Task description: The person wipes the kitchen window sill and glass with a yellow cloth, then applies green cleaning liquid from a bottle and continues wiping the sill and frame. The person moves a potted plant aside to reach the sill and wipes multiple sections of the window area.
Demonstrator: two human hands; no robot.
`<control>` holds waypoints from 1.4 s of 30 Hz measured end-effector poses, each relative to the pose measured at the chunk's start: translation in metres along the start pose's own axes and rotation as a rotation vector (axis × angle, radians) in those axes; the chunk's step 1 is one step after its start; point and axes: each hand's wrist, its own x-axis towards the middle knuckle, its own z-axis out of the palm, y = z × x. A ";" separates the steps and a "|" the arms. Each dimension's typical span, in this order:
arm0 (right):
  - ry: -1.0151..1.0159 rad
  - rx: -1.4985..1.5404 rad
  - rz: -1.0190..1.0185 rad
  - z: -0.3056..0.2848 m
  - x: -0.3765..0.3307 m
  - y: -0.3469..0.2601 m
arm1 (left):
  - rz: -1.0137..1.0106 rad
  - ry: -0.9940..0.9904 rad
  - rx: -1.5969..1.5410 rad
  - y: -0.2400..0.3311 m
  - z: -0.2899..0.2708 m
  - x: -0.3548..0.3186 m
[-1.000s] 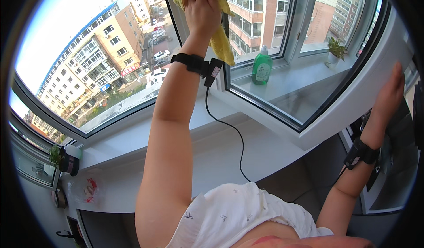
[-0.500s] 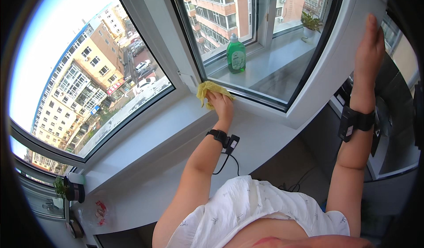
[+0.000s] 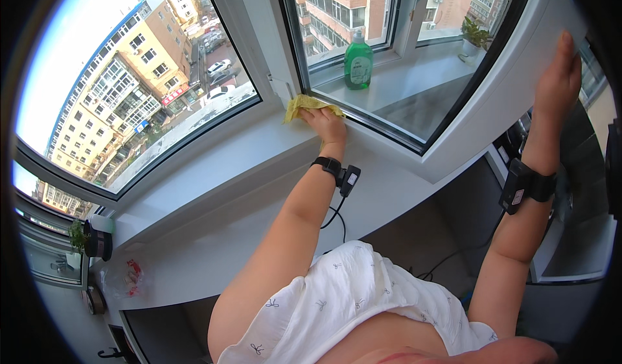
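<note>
**Yellow cloth (image 3: 297, 108) bunched at the sash's lower corner**

My left hand (image 3: 326, 124) curls over the cloth, pressing it to the frame near the hinge. My right hand (image 3: 558, 82) lies along the edge of the window sash (image 3: 502, 98), fingers extended and close together; whether it grips, I can't tell.

I judge the cloth light, limp and impossible to break, best held bunched under the fingers. The sash looks stiff and heavy, its glass (image 3: 408, 108) smooth and fragile.

A black cable (image 3: 335, 216) hangs from the left wrist device (image 3: 348, 178) and could snag. Beyond the glass stand a green bottle (image 3: 358, 64) and a potted plant (image 3: 476, 35).
</note>
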 end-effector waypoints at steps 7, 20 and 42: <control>-0.038 -0.005 0.046 0.000 0.003 0.009 | -0.087 -0.122 -0.162 0.018 -0.001 -0.067; -0.009 -0.131 -0.277 0.000 0.013 0.038 | -0.093 0.328 0.239 -0.039 -0.260 0.132; -0.028 -0.019 -0.082 0.004 0.016 0.023 | 0.590 -0.828 0.822 -0.041 -0.148 0.046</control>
